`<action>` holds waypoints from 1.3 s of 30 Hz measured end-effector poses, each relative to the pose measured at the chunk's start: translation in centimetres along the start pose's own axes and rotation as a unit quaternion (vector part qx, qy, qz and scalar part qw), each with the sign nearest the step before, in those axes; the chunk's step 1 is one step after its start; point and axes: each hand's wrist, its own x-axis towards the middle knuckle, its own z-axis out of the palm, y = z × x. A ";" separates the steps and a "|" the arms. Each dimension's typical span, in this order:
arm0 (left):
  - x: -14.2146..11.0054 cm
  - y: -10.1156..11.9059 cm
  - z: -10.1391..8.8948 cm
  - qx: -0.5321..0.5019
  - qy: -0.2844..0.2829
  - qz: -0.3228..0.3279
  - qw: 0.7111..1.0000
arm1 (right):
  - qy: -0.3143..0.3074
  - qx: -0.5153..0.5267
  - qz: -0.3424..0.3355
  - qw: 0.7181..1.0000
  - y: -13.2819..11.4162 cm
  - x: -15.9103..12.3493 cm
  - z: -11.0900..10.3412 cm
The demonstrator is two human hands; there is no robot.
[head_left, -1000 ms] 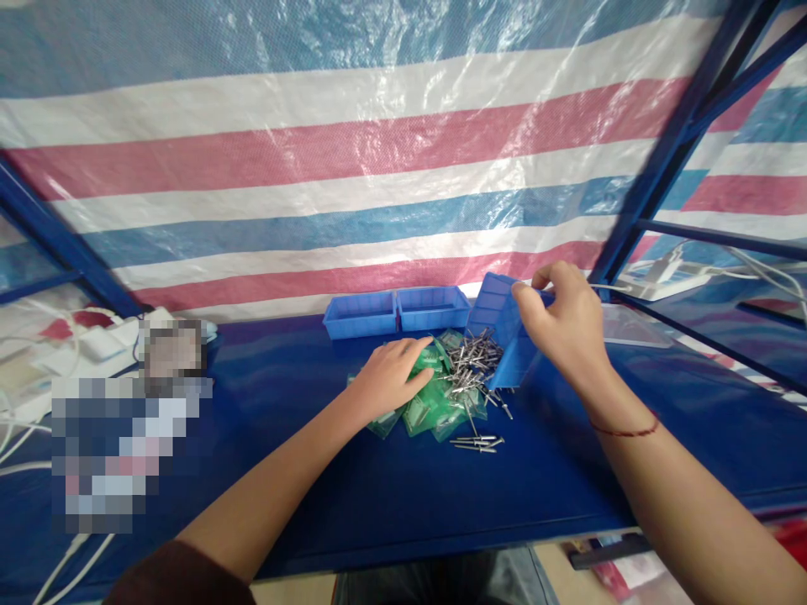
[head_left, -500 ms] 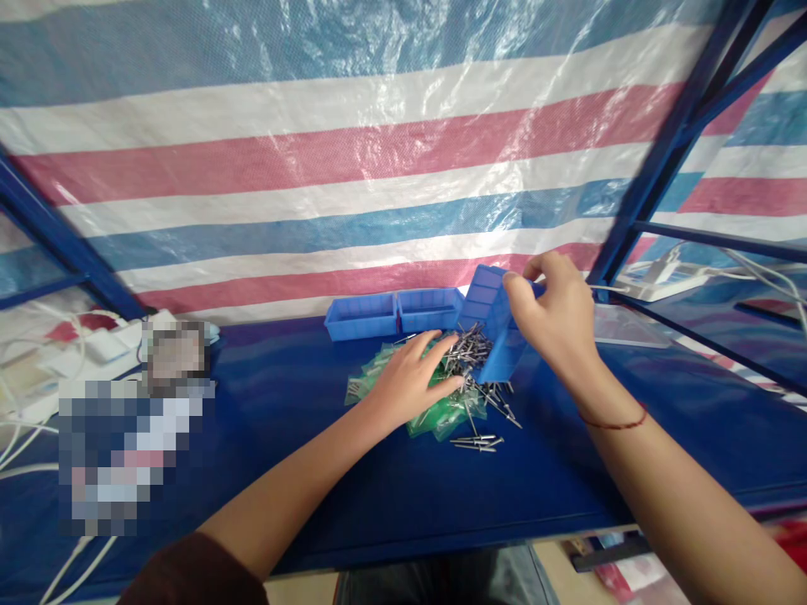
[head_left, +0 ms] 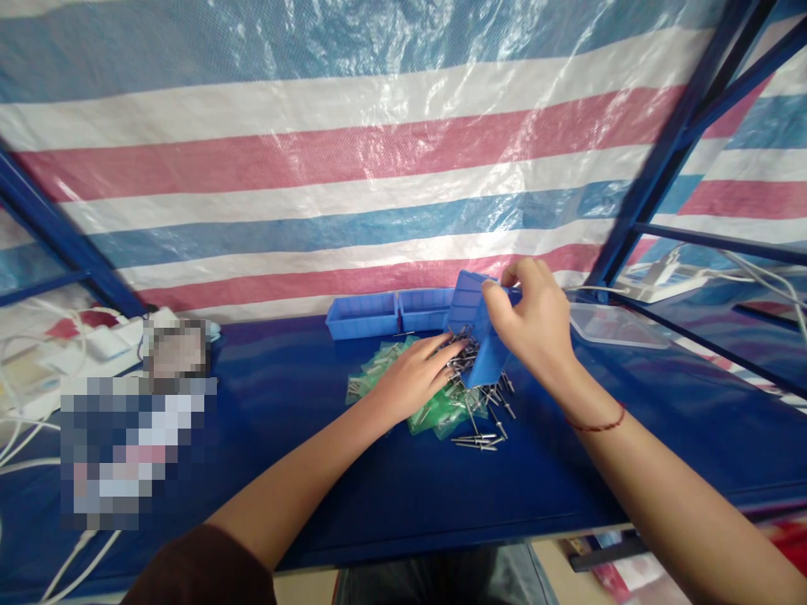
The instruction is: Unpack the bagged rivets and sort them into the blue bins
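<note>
My right hand (head_left: 535, 319) grips the upper edge of a blue plastic bin (head_left: 489, 357), tipped so that its mouth faces left. Metal blind rivets (head_left: 465, 360) are heaped at the bin's mouth, and some lie inside it. Against this heap rests my left hand (head_left: 408, 385), palm down with fingers stretched out, its fingertips among the rivets. Green-tinted plastic bags (head_left: 435, 418) lie under and around the left hand. A few loose rivets (head_left: 477, 442) are on the table in front of the bags.
Two more blue bins (head_left: 364, 318) stand along the back of the blue table (head_left: 265, 437). A clear plastic lid (head_left: 621, 328) lies at the back right. Power strips and white cables (head_left: 110, 346) crowd the left side. Blue metal posts (head_left: 656, 168) frame both sides.
My right hand has moved the tipped bin left, over the rivet heap. My left hand's fingers have drawn closer together and moved in among the rivets.
</note>
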 end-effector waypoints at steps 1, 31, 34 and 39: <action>0.0 0.0 0.0 0.001 0.000 0.001 1.000 | -0.001 0.001 -0.004 1.000 -0.1 -0.1 0.0; -0.1 0.8 0.1 -0.008 0.027 -0.042 0.999 | -0.018 -0.006 -0.131 0.991 -0.4 -0.8 -0.9; 0.0 0.9 0.1 -0.001 0.027 -0.045 0.999 | -0.020 -0.008 -0.147 0.989 -0.6 -0.8 -1.0; 0.0 0.8 0.1 0.040 0.025 -0.047 0.998 | -0.029 -0.010 -0.179 0.983 -1.0 -1.0 -0.8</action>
